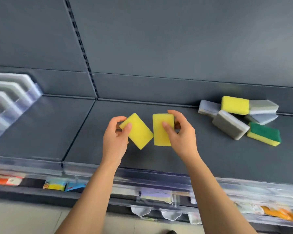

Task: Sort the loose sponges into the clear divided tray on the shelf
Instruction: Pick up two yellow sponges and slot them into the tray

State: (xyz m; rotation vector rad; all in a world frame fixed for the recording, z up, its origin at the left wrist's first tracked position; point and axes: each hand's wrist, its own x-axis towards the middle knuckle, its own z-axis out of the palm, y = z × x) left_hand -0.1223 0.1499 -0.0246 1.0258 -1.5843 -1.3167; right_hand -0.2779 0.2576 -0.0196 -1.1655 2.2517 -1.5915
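My left hand (116, 137) grips a yellow sponge (138, 132), tilted, above the middle of the dark shelf. Beside it my right hand (179, 132) holds a second yellow sponge (161, 132) upright by its top corner. The two sponges almost touch at their lower edges. A pile of loose sponges lies at the right: a yellow one (234, 105), several grey ones (230, 124), and a green-topped yellow one (264, 134). The clear divided tray (15, 102) stands at the far left of the shelf, blurred, with grey sponges in its slots.
The grey shelf (210, 154) has a clear plastic front lip (142, 174). Below it a lower shelf holds packaged goods (156, 198), orange and blue packs among them. A slotted upright (79, 46) runs up the back panel.
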